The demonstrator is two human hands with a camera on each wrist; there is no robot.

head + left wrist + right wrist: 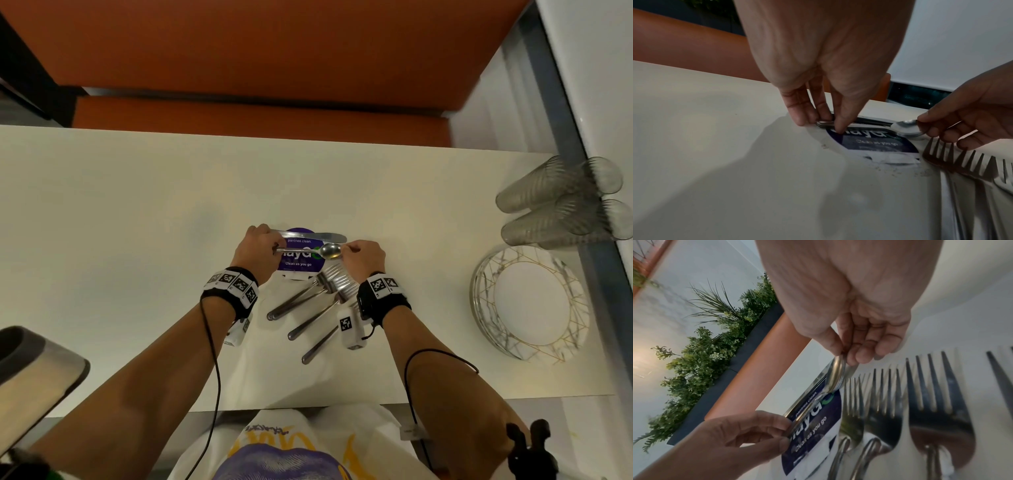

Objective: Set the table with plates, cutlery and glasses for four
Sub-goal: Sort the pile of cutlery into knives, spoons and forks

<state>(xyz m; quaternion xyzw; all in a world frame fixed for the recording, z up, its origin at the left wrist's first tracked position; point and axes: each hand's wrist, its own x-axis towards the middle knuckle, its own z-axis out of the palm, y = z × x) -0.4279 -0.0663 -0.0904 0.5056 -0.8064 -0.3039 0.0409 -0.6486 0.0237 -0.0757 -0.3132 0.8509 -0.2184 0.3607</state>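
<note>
Head view, left hand (pixel 257 248): fingers curled round the handle ends of the spoons (pixel 308 251), holding them just above the counter (pixel 120 222).
Head view, right hand (pixel 363 257): fingertips pinch the bowl end of the same spoons.
Head view, knife (pixel 313 235): lies flat just beyond the spoons, across the far edge of a purple sticker (pixel 301 262).
Head view, forks (pixel 318 298): fanned on the counter near the person, tines towards the right hand.
Head view, plates (pixel 529 303): stacked at the right, well apart from the cutlery.
Head view, glasses (pixel 558 202): grouped beyond the plates, beside the wall.
Left wrist view, left hand (pixel 818 68): thumb and fingers grip the stacked handles of the spoons (pixel 906 128); the right hand (pixel 972 110) holds the bowls.
Right wrist view, right hand (pixel 855 308): thumb and fingers pinch the bowl edge of the spoons (pixel 835 374); the forks (pixel 920 402) lie beside them, tines up the frame.
</note>
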